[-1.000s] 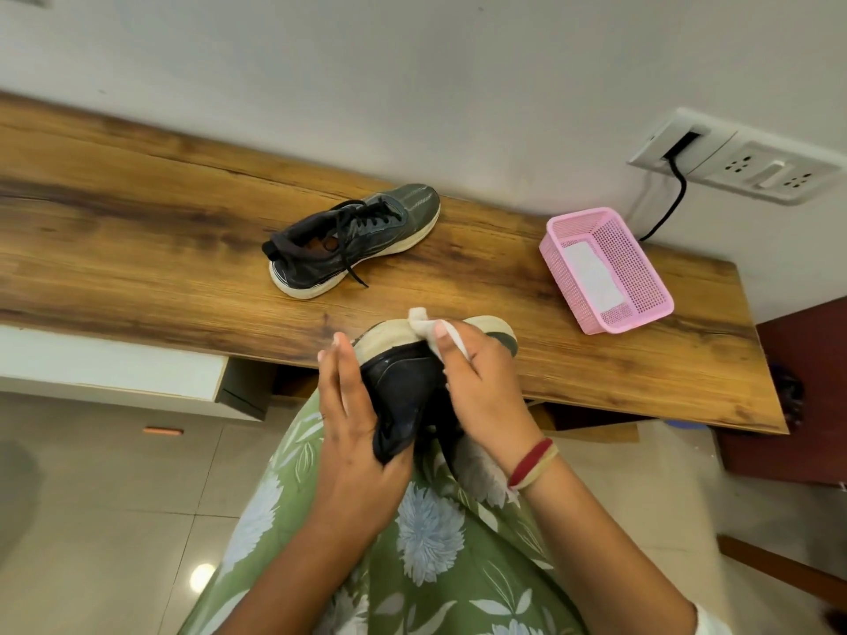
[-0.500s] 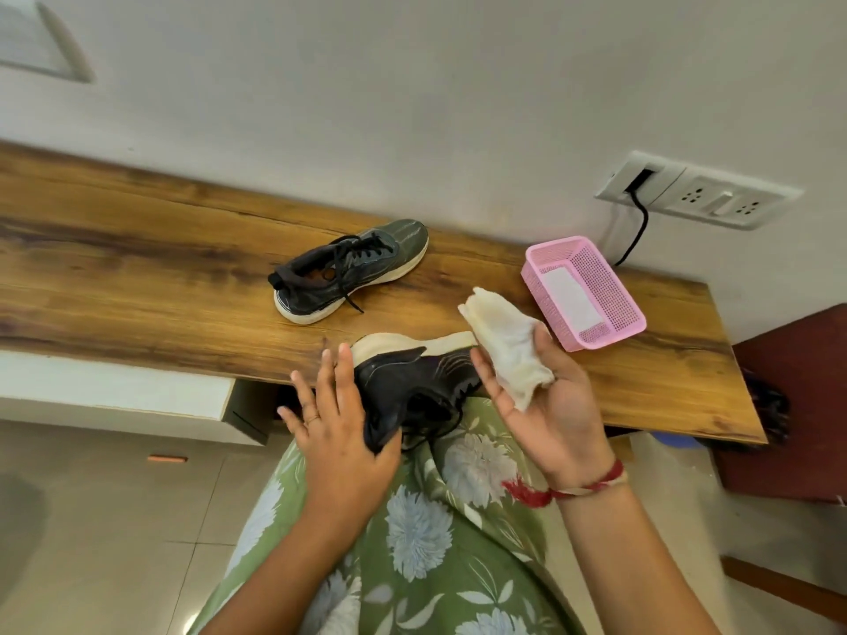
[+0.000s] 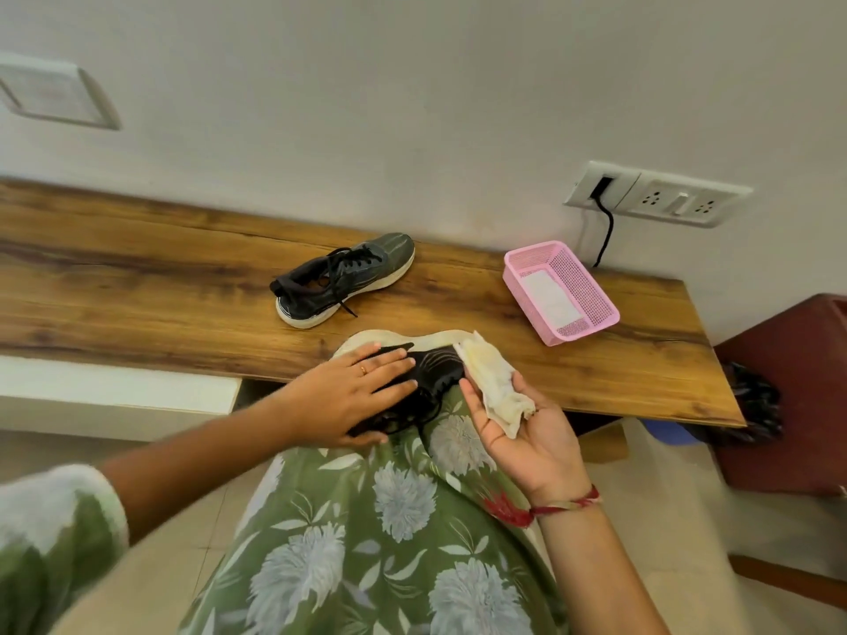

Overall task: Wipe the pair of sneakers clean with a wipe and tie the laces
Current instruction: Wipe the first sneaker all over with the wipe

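Sneaker (image 3: 435, 373) under left hand (image 3: 348, 396), wipe (image 3: 495, 387) (right hand (image 3: 527, 433))

Table (image 3: 137, 277): brown wood grain, darker streaks.
Far sneaker (image 3: 343, 279): dark grey upper with fine pale stripes, black laces, white sole.
Near sneaker (image 3: 435, 368): black upper with thin pale lines, cream sole.
Wipe (image 3: 492, 387): white, stained yellowish.
Basket (image 3: 582, 286): pink, fine mesh pattern.
Sheet (image 3: 547, 293) in it: white.
Dress (image 3: 366, 520): green, printed with pale grey-white flowers and leaves.
Wrist thread (image 3: 568, 502): red with a pale strand.
Ring (image 3: 363, 370): gold.
Wall (image 3: 412, 107): off-white.
Socket plate (image 3: 660, 194): white.
Cable (image 3: 607, 231): black.
Floor (image 3: 664, 520): beige tiles.
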Demonstrator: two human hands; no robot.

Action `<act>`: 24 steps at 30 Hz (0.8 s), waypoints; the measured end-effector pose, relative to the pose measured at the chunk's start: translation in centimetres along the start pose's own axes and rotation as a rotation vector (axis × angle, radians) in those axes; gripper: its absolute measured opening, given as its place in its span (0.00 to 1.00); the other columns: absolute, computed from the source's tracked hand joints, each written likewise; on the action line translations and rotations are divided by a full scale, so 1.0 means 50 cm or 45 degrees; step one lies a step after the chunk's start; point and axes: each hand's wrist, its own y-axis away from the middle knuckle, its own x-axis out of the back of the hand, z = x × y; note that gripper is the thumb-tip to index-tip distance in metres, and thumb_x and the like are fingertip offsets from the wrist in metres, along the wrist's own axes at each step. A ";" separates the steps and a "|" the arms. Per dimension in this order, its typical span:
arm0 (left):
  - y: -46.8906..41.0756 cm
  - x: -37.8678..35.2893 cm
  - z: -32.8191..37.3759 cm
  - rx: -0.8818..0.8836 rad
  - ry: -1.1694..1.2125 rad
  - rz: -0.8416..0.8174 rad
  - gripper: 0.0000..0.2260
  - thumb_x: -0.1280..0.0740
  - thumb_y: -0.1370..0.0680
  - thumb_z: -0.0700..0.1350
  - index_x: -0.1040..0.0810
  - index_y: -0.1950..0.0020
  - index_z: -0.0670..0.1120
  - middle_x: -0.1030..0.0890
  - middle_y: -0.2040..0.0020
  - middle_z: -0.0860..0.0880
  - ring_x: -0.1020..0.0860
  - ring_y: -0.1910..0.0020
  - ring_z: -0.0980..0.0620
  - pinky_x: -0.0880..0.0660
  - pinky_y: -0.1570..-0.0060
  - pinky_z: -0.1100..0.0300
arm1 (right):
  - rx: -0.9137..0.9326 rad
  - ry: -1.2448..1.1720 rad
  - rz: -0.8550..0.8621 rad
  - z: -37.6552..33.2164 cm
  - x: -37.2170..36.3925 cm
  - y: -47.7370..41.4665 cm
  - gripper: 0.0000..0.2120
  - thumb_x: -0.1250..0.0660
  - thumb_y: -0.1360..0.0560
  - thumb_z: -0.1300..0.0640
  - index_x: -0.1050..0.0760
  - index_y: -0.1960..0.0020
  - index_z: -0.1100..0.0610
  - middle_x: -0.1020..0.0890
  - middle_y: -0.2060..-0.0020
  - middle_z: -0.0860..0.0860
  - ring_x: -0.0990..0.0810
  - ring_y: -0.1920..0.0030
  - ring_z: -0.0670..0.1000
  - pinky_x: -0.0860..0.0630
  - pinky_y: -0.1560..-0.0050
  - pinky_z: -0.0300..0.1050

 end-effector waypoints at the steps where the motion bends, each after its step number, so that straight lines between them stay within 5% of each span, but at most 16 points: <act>1: -0.006 0.014 -0.013 -0.085 -0.054 -0.061 0.32 0.44 0.24 0.67 0.31 0.29 0.46 0.29 0.30 0.40 0.30 0.31 0.43 0.40 0.30 0.47 | -0.007 0.002 0.025 0.000 0.003 0.007 0.28 0.28 0.36 0.70 0.29 0.37 0.68 0.23 0.42 0.67 0.24 0.42 0.64 0.30 0.41 0.58; 3: -0.023 0.039 -0.033 -0.259 -0.140 -0.164 0.35 0.40 0.27 0.69 0.32 0.28 0.47 0.32 0.28 0.40 0.32 0.30 0.41 0.39 0.31 0.48 | -0.016 -0.017 0.068 0.000 0.009 0.016 0.17 0.40 0.23 0.62 0.29 0.37 0.69 0.23 0.42 0.67 0.25 0.41 0.63 0.31 0.39 0.57; 7: -0.066 0.080 -0.051 -0.440 -0.134 -0.539 0.30 0.32 0.24 0.52 0.39 0.26 0.49 0.49 0.22 0.44 0.48 0.24 0.41 0.42 0.28 0.50 | -0.028 -0.049 0.092 0.010 0.014 0.036 0.16 0.44 0.20 0.59 0.28 0.40 0.71 0.22 0.45 0.68 0.24 0.43 0.64 0.31 0.40 0.57; 10: -0.088 0.095 -0.069 -0.404 -0.097 -0.515 0.22 0.35 0.23 0.47 0.34 0.30 0.48 0.46 0.23 0.45 0.41 0.26 0.42 0.31 0.35 0.48 | -0.032 -0.042 0.082 0.008 0.016 0.053 0.17 0.44 0.20 0.58 0.27 0.41 0.71 0.21 0.45 0.67 0.24 0.43 0.63 0.32 0.39 0.57; 14: -0.088 0.093 -0.118 -0.033 0.242 -0.302 0.14 0.33 0.25 0.52 0.27 0.41 0.52 0.36 0.30 0.53 0.29 0.37 0.52 0.26 0.54 0.58 | 0.003 0.078 0.065 0.003 0.020 0.072 0.17 0.45 0.20 0.57 0.27 0.40 0.68 0.21 0.44 0.65 0.23 0.42 0.60 0.30 0.39 0.58; 16: -0.087 0.084 -0.131 0.198 0.474 -0.196 0.12 0.30 0.27 0.57 0.26 0.48 0.54 0.32 0.35 0.54 0.28 0.40 0.54 0.29 0.53 0.60 | 0.013 0.137 0.063 0.002 0.025 0.076 0.17 0.45 0.20 0.56 0.27 0.40 0.67 0.21 0.44 0.65 0.21 0.44 0.60 0.27 0.40 0.59; 21: -0.112 0.070 -0.121 0.747 0.949 0.091 0.18 0.29 0.29 0.61 0.22 0.49 0.49 0.19 0.53 0.52 0.21 0.52 0.51 0.24 0.49 0.48 | 0.044 0.145 0.125 -0.005 0.044 0.069 0.19 0.44 0.21 0.57 0.31 0.35 0.66 0.22 0.42 0.65 0.24 0.40 0.60 0.32 0.35 0.56; 24: -0.129 0.071 -0.119 0.974 1.320 0.274 0.17 0.28 0.29 0.58 0.20 0.48 0.48 0.17 0.53 0.49 0.20 0.52 0.51 0.23 0.46 0.48 | 0.058 0.118 0.169 -0.008 0.052 0.061 0.19 0.44 0.21 0.57 0.31 0.35 0.66 0.22 0.42 0.65 0.25 0.40 0.60 0.33 0.33 0.56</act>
